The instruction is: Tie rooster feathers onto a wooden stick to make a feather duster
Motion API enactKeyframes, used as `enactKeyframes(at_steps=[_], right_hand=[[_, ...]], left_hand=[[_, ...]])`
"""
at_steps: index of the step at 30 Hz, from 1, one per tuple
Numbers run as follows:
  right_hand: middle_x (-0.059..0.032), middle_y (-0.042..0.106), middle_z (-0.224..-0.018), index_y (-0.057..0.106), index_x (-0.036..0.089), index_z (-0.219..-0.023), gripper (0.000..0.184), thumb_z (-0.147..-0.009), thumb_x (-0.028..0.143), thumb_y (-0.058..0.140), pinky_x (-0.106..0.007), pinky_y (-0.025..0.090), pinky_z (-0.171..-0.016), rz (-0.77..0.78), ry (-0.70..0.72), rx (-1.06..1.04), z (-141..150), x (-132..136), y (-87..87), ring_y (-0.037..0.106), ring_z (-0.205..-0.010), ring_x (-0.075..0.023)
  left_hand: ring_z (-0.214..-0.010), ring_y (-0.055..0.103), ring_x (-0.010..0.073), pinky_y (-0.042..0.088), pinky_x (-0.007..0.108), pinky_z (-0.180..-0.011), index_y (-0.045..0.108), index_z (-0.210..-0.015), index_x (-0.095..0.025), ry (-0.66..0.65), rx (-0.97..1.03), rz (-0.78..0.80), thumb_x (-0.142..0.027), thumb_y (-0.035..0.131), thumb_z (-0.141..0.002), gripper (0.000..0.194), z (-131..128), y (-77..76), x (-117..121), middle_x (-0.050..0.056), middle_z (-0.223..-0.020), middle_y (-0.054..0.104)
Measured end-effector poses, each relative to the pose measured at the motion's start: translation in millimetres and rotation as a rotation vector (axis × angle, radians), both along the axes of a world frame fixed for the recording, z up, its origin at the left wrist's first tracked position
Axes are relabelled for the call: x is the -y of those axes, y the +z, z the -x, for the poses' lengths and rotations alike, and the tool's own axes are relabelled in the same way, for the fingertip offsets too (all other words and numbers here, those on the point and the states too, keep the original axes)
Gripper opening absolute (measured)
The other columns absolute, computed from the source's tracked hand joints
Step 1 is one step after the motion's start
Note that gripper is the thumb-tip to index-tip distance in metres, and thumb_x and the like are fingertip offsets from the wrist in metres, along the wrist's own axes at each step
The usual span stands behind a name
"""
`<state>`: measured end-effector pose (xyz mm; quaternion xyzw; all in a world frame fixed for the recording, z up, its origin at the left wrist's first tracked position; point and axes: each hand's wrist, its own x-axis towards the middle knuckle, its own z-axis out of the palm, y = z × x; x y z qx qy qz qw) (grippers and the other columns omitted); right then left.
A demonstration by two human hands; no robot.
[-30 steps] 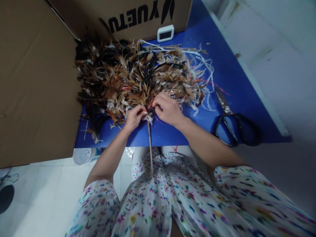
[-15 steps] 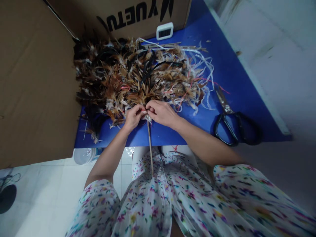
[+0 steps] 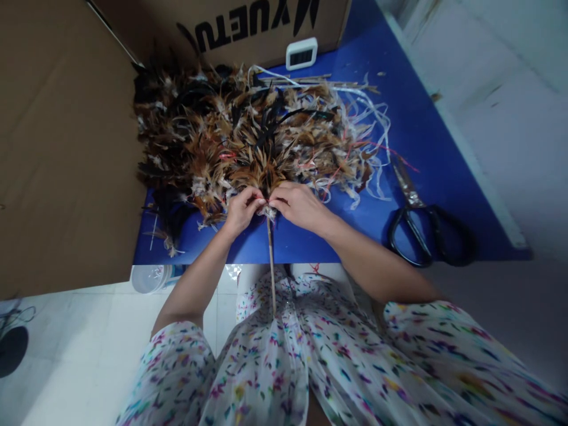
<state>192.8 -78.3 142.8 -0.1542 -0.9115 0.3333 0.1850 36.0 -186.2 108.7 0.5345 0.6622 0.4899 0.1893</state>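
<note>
Pinching feathered stick point(image 3: 271, 254) w/ hands point(image 3: 242, 208) point(image 3: 298, 205), axis fore-aft, bare end twd lap point(image 3: 261, 337)

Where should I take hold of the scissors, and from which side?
Best by the black loop handles, probably with the right hand coming from the near edge of the blue table: the loops lie there, while the metal blades point away from the person.

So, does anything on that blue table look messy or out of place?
The white ribbons trail loosely from the right of the feather pile, looking tangled. Nearby, the black-handled scissors lie with their handles by the table's front edge, perhaps a little precarious.
</note>
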Motion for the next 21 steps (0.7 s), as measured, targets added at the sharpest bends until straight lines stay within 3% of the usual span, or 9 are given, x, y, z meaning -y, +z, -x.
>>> enactKeyframes(at_steps=[6,11,21], right_hand=[[-0.0036,0.066,-0.085,0.067,0.016,-0.098,0.021,-0.08,0.012,0.058,-0.025,0.043,-0.072,0.18,-0.054,-0.068,8,5,-12.2,0.058,-0.074,-0.0134],[-0.0049,0.071,-0.088,0.073,0.017,-0.089,0.017,-0.088,0.018,0.056,-0.027,0.043,-0.079,0.142,-0.002,-0.103,9,1,-11.2,0.063,-0.083,-0.0153],[-0.006,0.073,-0.085,0.076,0.015,-0.086,0.014,-0.086,0.018,0.062,-0.025,0.044,-0.075,0.097,-0.029,-0.14,14,3,-23.5,0.064,-0.078,-0.0152]], left_hand=[[-0.053,0.05,0.0078,0.04,0.021,-0.053,0.055,-0.077,-0.019,0.003,0.011,0.021,-0.028,0.062,-0.082,0.013,2,-1.6,0,-0.005,-0.06,0.054],[-0.054,0.052,0.0083,0.041,0.021,-0.054,0.056,-0.078,-0.018,-0.021,0.013,-0.016,-0.027,0.061,-0.084,0.012,2,-1.8,0,-0.005,-0.061,0.056],[-0.057,0.055,0.009,0.042,0.021,-0.057,0.058,-0.082,-0.019,0.021,-0.013,0.016,-0.028,0.058,-0.085,0.01,4,-4.0,1,-0.004,-0.064,0.059]])
